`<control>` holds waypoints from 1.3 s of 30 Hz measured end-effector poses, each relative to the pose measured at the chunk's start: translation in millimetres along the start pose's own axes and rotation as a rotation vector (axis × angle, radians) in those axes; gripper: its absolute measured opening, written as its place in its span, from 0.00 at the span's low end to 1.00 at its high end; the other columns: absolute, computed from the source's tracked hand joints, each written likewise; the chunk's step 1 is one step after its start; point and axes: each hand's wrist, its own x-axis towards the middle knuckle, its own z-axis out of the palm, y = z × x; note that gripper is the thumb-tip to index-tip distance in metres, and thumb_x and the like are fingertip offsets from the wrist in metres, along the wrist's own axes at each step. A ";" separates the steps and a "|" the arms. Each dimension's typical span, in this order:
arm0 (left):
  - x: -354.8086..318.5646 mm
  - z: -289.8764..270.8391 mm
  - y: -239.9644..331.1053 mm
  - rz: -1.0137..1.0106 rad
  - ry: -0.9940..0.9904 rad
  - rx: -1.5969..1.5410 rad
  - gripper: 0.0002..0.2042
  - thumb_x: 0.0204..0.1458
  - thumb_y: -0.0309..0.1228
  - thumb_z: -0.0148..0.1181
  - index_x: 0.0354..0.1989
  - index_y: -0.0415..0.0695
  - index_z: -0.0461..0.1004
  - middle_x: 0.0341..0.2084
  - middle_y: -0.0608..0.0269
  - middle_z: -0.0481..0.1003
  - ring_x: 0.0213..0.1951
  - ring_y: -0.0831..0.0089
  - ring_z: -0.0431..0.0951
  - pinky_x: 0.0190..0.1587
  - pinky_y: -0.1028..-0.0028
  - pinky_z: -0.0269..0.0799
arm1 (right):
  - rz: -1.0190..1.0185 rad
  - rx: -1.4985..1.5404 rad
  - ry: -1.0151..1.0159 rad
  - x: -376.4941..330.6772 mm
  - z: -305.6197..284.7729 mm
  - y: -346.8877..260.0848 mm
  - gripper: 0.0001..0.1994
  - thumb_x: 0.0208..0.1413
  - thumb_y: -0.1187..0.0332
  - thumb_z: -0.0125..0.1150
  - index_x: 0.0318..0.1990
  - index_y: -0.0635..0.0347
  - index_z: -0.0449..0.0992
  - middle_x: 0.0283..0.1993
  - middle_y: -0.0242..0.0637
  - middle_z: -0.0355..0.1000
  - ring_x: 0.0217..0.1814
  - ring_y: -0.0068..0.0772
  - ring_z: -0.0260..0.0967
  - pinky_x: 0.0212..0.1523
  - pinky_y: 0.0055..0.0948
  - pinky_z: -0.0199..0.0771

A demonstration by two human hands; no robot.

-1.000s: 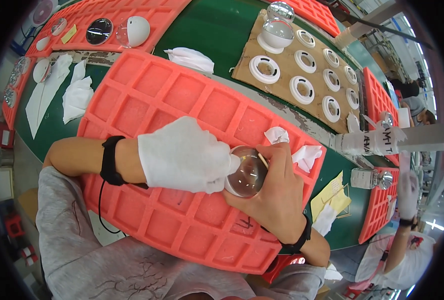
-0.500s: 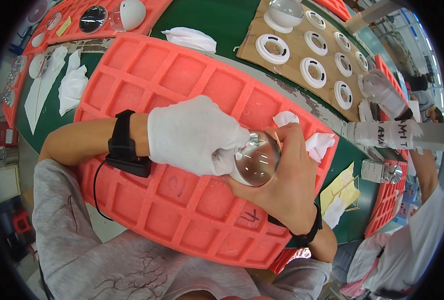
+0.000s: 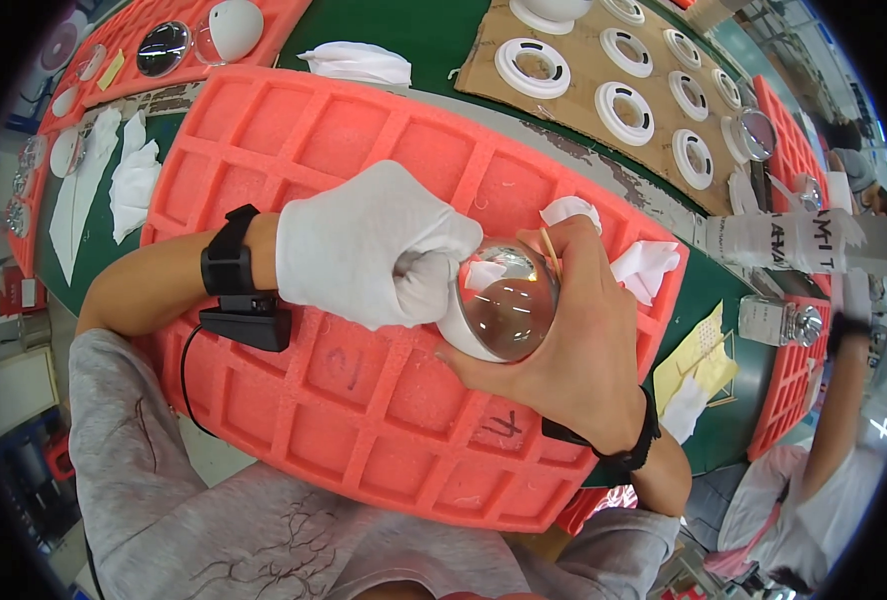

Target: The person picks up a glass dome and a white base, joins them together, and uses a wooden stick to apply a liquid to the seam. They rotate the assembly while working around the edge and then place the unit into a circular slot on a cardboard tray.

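My right hand (image 3: 584,340), bare, is wrapped round a ball-shaped housing with a clear, shiny dome (image 3: 509,318) and a white shell. A thin wooden stick (image 3: 551,252) is pinched by the same hand's upper fingers. On the left, my left hand (image 3: 374,250) wears a white glove and is closed, its knuckles at the dome's upper left side. What its curled fingers hold, if anything, is hidden. Both hands are above a red foam tray (image 3: 334,385) with square pockets.
Crumpled white cloths (image 3: 647,270) lie on the tray's right end. Beyond it, a cardboard sheet (image 3: 576,105) carries several white rings (image 3: 532,68). A wrapped post (image 3: 779,240) juts in at right, near a co-worker's arm (image 3: 834,400). More domes sit on another red tray (image 3: 274,30).
My left hand has shifted slightly left and up, and more of the dome's white shell shows. The co-worker's gloved hand has left the cardboard's right edge, where a domed unit now stands.
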 end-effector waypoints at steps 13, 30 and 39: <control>3.9 -17.2 6.0 0.067 -0.143 0.105 0.08 0.47 0.28 0.59 0.20 0.45 0.68 0.14 0.59 0.70 0.18 0.57 0.72 0.22 0.68 0.67 | -0.006 0.047 -0.058 2.0 -2.1 4.8 0.42 0.31 0.57 0.86 0.51 0.63 0.63 0.44 0.49 0.75 0.45 0.49 0.80 0.42 0.38 0.81; -4.9 -31.7 33.1 0.005 -0.408 0.262 0.12 0.58 0.41 0.60 0.28 0.49 0.73 0.19 0.61 0.75 0.22 0.57 0.77 0.27 0.63 0.72 | -0.184 -0.114 -0.089 -4.7 1.0 1.1 0.37 0.40 0.53 0.79 0.53 0.66 0.68 0.46 0.45 0.65 0.30 0.48 0.74 0.24 0.40 0.76; 4.8 -37.4 31.2 -0.181 -0.454 0.107 0.10 0.51 0.32 0.57 0.19 0.48 0.69 0.12 0.62 0.70 0.16 0.58 0.71 0.22 0.65 0.68 | -0.175 -0.116 -0.104 -0.9 1.9 3.2 0.37 0.41 0.53 0.78 0.54 0.68 0.68 0.45 0.46 0.65 0.30 0.47 0.75 0.25 0.40 0.76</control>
